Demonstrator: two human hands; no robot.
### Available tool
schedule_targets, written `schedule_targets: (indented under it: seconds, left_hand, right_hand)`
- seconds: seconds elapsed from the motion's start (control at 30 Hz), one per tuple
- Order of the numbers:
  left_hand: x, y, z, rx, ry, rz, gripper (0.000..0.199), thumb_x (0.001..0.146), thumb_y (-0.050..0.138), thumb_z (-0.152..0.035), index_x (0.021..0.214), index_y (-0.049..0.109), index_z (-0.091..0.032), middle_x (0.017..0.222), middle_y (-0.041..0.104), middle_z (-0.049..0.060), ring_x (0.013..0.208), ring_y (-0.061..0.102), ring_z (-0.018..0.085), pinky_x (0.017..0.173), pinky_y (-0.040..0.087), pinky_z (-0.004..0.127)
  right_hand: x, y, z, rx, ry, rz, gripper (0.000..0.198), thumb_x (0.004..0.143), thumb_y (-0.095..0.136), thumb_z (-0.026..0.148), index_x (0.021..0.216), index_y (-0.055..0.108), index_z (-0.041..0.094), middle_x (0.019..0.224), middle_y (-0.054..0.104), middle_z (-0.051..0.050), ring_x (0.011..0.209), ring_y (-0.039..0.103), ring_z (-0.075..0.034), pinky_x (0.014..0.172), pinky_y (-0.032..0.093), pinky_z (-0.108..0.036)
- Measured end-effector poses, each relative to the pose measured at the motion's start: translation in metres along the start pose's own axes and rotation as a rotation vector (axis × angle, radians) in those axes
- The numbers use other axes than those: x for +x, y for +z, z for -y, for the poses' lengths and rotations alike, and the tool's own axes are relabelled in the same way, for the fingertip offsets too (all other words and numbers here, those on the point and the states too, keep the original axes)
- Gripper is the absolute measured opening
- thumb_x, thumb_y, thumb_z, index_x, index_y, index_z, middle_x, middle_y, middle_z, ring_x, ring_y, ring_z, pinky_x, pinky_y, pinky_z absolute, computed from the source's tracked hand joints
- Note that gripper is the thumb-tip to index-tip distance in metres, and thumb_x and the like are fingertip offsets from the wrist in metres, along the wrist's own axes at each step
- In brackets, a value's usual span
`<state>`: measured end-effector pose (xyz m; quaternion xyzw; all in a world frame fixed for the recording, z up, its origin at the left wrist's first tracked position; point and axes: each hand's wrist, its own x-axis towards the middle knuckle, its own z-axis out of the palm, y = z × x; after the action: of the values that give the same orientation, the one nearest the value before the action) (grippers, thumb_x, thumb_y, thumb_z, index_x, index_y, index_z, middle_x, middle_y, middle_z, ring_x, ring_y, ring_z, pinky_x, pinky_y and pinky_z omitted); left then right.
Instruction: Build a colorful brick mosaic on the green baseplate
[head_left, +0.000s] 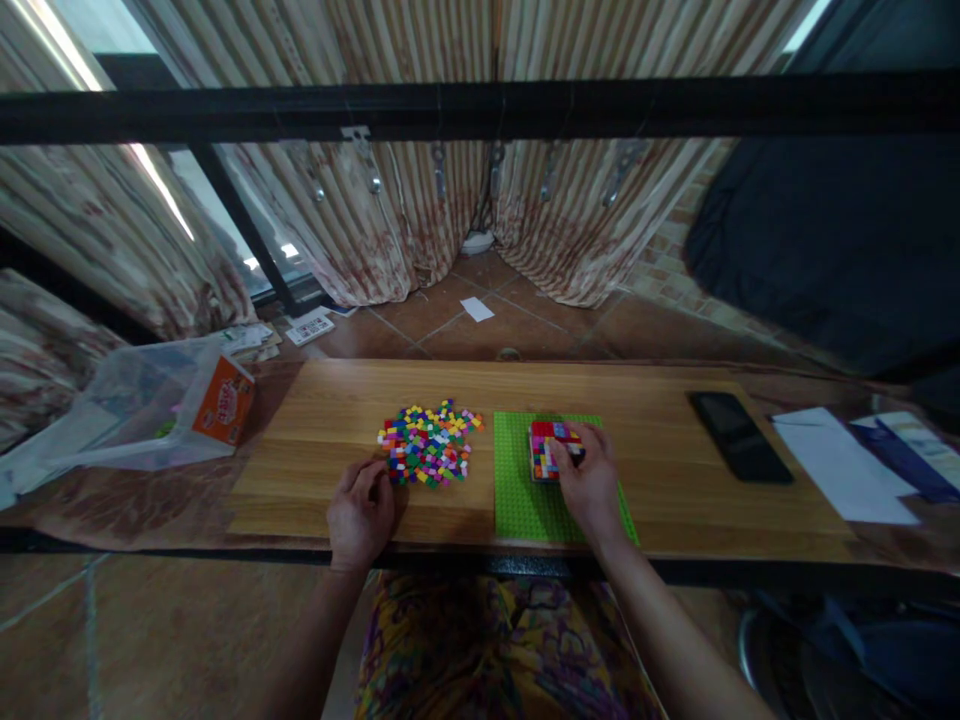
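Observation:
A loose pile of small multicoloured building bricks [429, 445] lies on the wooden board. At its near left edge rests my left hand [361, 512], fingers curled together; whatever they may hold is hidden. To the right of the pile is a bright green studded baseplate [517, 510]. On it stands a low, blocky build of mixed-colour bricks [541, 432], with red ones along its far side. My right hand [592, 480] reaches over the build's right part, thumb and fingers closed at its top. Those fingers cover part of the build, and anything pinched there cannot be made out.
A black phone [739, 435] lies on the right of the wooden board [300, 440]. White papers [840, 465] are beyond it. At the left stands a clear plastic box [150, 400] with an orange label. A dark rail [480, 108] crosses in front of the curtains.

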<state>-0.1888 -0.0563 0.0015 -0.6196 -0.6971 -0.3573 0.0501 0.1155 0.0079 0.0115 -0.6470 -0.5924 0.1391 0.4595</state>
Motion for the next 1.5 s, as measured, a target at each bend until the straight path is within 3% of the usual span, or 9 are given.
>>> schedule_targets:
  seconds: [0.23,0.33,0.4,0.53,0.7,0.87,1.1,1.3,1.5]
  left_hand:
    - [-0.002,0.000,0.000,0.009,-0.031,0.015,0.020,0.087,0.049,-0.025,0.094,0.066,-0.018,0.099,0.067,0.010,0.092,0.065,0.021,0.082,0.053,0.032]
    - [-0.003,0.000,0.000,0.008,-0.037,0.018,0.019,0.086,0.050,-0.024,0.094,0.066,-0.018,0.099,0.066,0.010,0.093,0.065,0.021,0.083,0.053,0.032]
    - [-0.003,0.001,0.000,0.009,-0.031,0.024,0.019,0.086,0.050,-0.023,0.094,0.066,-0.018,0.099,0.066,0.010,0.094,0.064,0.021,0.083,0.053,0.032]
    - [-0.004,0.002,0.001,0.000,-0.047,0.030,0.018,0.086,0.050,-0.023,0.095,0.066,-0.019,0.101,0.066,0.009,0.094,0.064,0.021,0.082,0.053,0.032]
    - [-0.004,0.001,0.000,-0.016,-0.046,0.044,0.018,0.086,0.050,-0.023,0.095,0.065,-0.019,0.101,0.066,0.009,0.094,0.064,0.021,0.084,0.053,0.032]
    - [-0.004,0.001,0.000,-0.010,-0.042,0.047,0.018,0.087,0.050,-0.023,0.095,0.065,-0.019,0.101,0.066,0.009,0.095,0.064,0.021,0.084,0.053,0.032]
    - [-0.003,0.000,-0.001,-0.018,-0.043,0.045,0.018,0.087,0.049,-0.023,0.094,0.066,-0.019,0.101,0.066,0.009,0.096,0.064,0.021,0.083,0.053,0.033]
    - [-0.003,0.000,0.000,-0.004,-0.026,0.030,0.018,0.087,0.050,-0.023,0.096,0.065,-0.019,0.100,0.066,0.009,0.094,0.064,0.021,0.083,0.053,0.032]
    - [-0.002,0.001,0.003,-0.018,-0.002,0.033,0.018,0.087,0.049,-0.025,0.094,0.065,-0.019,0.098,0.066,0.009,0.092,0.064,0.021,0.081,0.053,0.032]
  right_hand:
    - [0.004,-0.010,0.000,-0.078,-0.087,0.028,0.042,0.085,0.053,0.047,0.112,0.062,0.017,0.112,0.057,-0.014,0.106,0.052,-0.028,0.096,0.042,-0.048]
    - [-0.001,-0.016,0.014,-0.117,-0.173,-0.040,0.037,0.088,0.051,0.044,0.110,0.063,0.017,0.115,0.057,-0.015,0.111,0.051,-0.029,0.096,0.041,-0.050]
    - [-0.010,-0.016,0.028,-0.092,-0.261,0.002,0.030,0.090,0.050,0.038,0.108,0.065,0.019,0.112,0.060,-0.012,0.107,0.053,-0.027,0.094,0.043,-0.048]
    - [-0.036,0.004,0.053,-0.007,-0.413,0.285,0.024,0.092,0.045,0.025,0.100,0.068,0.024,0.098,0.065,-0.007,0.094,0.058,-0.022,0.087,0.047,-0.041]
    - [-0.051,0.039,0.059,-0.026,-0.427,0.457,0.025,0.089,0.048,0.016,0.096,0.070,0.024,0.094,0.066,-0.006,0.092,0.058,-0.022,0.083,0.048,-0.036]
    - [-0.045,0.054,0.057,-0.087,-0.459,0.522,0.023,0.089,0.050,0.015,0.095,0.071,0.023,0.091,0.066,-0.006,0.092,0.057,-0.021,0.083,0.046,-0.035]
    - [-0.040,0.064,0.054,-0.105,-0.489,0.508,0.023,0.092,0.047,0.020,0.090,0.070,0.023,0.089,0.064,-0.005,0.086,0.057,-0.020,0.081,0.045,-0.034]
    - [-0.048,0.044,0.060,0.031,-0.417,0.495,0.024,0.093,0.046,0.023,0.092,0.070,0.024,0.088,0.066,-0.005,0.086,0.059,-0.020,0.079,0.048,-0.034]
    - [-0.041,-0.002,0.047,0.021,-0.345,0.270,0.020,0.091,0.053,0.031,0.090,0.073,0.028,0.094,0.064,-0.005,0.090,0.058,-0.021,0.079,0.049,-0.038]
